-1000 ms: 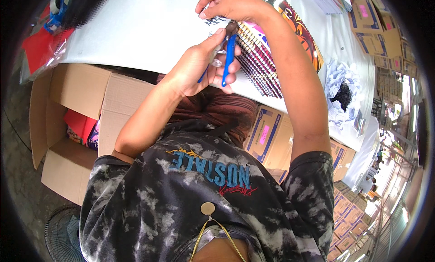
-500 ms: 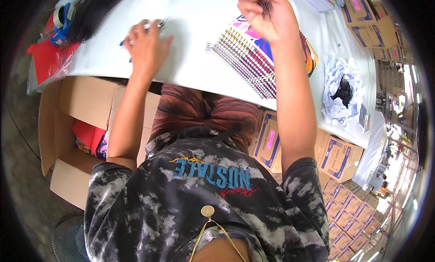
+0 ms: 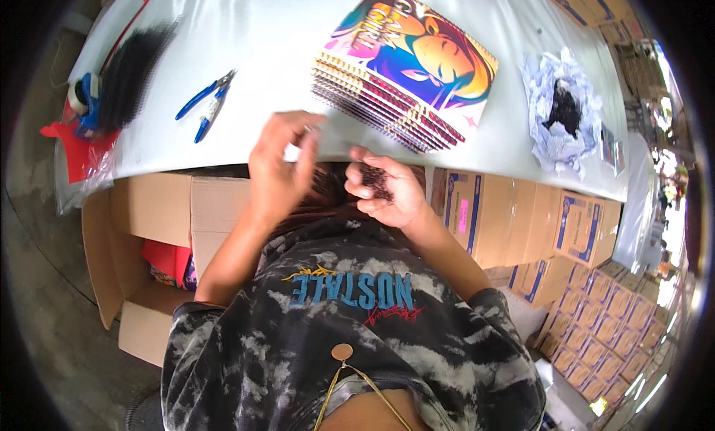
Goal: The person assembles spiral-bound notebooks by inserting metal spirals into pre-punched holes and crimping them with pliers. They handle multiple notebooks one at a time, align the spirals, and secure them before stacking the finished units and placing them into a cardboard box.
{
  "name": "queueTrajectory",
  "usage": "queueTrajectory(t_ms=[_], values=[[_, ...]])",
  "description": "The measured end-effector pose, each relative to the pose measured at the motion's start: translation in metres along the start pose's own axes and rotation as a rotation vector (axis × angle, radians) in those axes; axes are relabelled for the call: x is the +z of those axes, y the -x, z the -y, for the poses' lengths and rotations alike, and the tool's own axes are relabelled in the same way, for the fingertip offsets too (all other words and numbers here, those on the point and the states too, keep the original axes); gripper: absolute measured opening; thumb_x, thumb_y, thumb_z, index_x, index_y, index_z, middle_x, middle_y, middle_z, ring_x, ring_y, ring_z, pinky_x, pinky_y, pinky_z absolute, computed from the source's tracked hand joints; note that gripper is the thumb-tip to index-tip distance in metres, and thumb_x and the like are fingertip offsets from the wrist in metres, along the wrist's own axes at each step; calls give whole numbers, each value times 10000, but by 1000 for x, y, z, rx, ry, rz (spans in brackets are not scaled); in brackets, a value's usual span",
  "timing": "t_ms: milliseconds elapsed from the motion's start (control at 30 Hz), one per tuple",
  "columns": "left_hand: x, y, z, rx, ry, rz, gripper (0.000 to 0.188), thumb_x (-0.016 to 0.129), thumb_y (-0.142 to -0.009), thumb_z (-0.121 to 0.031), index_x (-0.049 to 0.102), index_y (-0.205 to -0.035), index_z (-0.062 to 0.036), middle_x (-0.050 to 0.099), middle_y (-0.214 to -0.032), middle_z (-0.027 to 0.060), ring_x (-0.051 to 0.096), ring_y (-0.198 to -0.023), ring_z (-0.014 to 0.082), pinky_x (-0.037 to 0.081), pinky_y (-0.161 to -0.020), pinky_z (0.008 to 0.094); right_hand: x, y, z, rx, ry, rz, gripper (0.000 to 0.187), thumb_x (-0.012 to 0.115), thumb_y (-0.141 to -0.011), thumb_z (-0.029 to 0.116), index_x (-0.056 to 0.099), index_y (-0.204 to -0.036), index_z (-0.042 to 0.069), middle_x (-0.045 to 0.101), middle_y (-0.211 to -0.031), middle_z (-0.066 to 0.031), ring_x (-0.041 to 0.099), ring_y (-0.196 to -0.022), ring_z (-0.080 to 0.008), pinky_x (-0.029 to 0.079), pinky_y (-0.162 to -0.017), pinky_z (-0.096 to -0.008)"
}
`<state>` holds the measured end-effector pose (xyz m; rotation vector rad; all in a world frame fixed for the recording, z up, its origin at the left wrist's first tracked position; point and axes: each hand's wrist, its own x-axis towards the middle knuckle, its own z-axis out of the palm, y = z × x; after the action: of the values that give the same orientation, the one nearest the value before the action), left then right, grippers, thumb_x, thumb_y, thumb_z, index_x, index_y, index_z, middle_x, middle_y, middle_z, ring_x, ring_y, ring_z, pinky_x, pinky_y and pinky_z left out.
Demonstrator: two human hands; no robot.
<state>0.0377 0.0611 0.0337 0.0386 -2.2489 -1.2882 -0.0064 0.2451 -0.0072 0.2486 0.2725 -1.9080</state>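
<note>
My right hand [image 3: 391, 192] is closed around a clump of fine, dark, curly strands [image 3: 377, 181] at the table's near edge. To its left my left hand [image 3: 279, 159] is raised, slightly blurred, its thumb and fingers bent toward each other. Something tiny seems to sit at those fingertips, too small to name. Just beyond both hands lies a stack of spiral-bound notebooks [image 3: 439, 55] with a colourful illustrated cover, its bound edges facing me. A pair of blue-handled cutting pliers [image 3: 205, 103] rests on the white table, left of the stack and apart from my hands.
Black plastic spirals [image 3: 138, 73], a blue tape dispenser [image 3: 86, 103] and red sheets in clear plastic [image 3: 78, 148] lie at left. Crumpled white paper [image 3: 562, 118] with dark bits inside sits at right. An open cardboard box [image 3: 153, 200] stands below left; closed cartons [image 3: 484, 215] stand below right.
My left hand has left the pliers and come toward me. My right hand has come down from above the notebooks, still holding the dark strands. The small wire coil beside the stack no longer shows there.
</note>
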Motion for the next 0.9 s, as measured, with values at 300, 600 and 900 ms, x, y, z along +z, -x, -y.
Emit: queueTrajectory(t_ms=[300, 600, 900], values=[[-6, 4, 6, -9, -30, 79, 247, 552, -846, -24, 560, -1092, -11, 567, -1107, 117, 549, -948, 182, 435, -805, 292, 31, 55, 15, -46, 216, 76, 313, 444, -940, 308, 527, -804, 39, 488, -651, -43, 412, -471, -91, 267, -350, -195], [-26, 15, 38, -257, -101, -95, 280, 583, -888, -161, 559, -1118, -2, 581, -1091, 84, 542, -940, 162, 429, -805, 287, 54, 191, 273, -1742, 1329, -1356, 512, 411, -932, 413, 516, -1106, -57, 570, -971, -192, 556, -854, -236, 427, -741, -323], [-54, 10, 119, -183, -1050, -60, 671, 626, -834, -346, 333, -1358, -47, 312, -1339, 274, 278, -1246, 440, 222, -1019, 547, 97, 65, 145, -1545, 1836, -826, 373, 631, -849, 165, 568, -1183, 13, 567, -1215, -133, 514, -1146, -205, 369, -983, -295]])
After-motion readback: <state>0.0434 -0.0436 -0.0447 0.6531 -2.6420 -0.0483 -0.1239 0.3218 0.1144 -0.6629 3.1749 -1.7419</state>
